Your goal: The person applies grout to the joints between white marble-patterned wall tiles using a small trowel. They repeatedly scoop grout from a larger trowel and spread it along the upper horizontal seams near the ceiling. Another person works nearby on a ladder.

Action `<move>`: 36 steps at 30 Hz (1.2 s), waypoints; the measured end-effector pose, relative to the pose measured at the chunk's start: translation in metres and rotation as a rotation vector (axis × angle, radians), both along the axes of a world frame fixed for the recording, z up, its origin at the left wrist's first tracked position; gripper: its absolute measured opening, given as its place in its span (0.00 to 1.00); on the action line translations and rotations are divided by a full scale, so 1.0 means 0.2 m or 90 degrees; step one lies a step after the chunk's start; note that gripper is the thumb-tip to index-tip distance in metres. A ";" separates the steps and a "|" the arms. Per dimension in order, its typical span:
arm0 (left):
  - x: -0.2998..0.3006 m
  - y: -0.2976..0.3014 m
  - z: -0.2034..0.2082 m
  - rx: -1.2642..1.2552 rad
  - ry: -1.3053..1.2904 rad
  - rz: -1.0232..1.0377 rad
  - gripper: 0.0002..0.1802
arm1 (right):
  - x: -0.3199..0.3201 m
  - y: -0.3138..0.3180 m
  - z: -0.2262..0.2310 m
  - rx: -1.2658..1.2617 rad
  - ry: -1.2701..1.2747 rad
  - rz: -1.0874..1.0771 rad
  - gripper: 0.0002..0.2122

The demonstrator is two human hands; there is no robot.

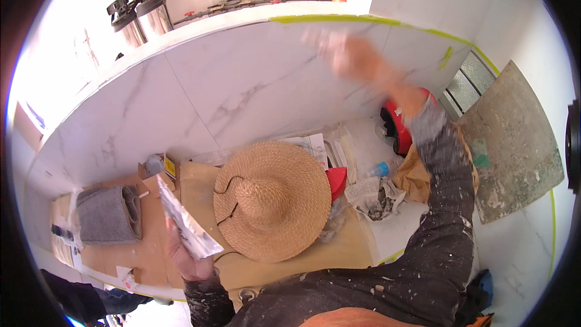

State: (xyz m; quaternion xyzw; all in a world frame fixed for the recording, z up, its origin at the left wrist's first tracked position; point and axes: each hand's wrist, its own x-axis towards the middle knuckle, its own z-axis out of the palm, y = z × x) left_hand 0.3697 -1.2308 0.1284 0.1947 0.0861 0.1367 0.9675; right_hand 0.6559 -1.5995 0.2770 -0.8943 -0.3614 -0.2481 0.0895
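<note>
My left hand (184, 254) is low at the left and grips a flat metal trowel (186, 219) smeared with grey-white paste, blade pointing up and left. My right hand (354, 57) is raised high against the white marbled wall tiles (242, 85); it is blurred with motion, and whether it holds anything cannot be told. My right sleeve is dark and spattered with white. Below, between my arms, is a round straw hat (272, 200) on a person crouching on the floor.
Brown cardboard (151, 248) covers the floor, with a grey rolled mat (109, 213), small boxes, a red bucket (402, 124), a red cup (338, 181), crumpled paper and a plastic bottle. A dirty board (514, 145) leans at right. Green tape edges the tiles. Steel cylinders (142, 15) stand behind the wall.
</note>
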 end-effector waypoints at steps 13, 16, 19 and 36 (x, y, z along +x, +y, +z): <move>-0.14 0.09 -0.20 0.064 0.049 -0.035 0.20 | 0.94 0.14 0.28 -0.168 0.005 -0.108 0.10; -0.14 0.11 -0.22 0.070 0.040 -0.046 0.21 | 0.79 0.20 0.33 0.141 0.138 0.207 0.08; -0.15 0.13 -0.24 0.059 0.049 -0.028 0.21 | 0.71 0.14 0.51 0.278 0.020 0.422 0.05; -0.30 0.18 -0.37 0.151 0.073 -0.022 0.23 | 0.68 0.17 0.59 0.060 0.016 -0.122 0.10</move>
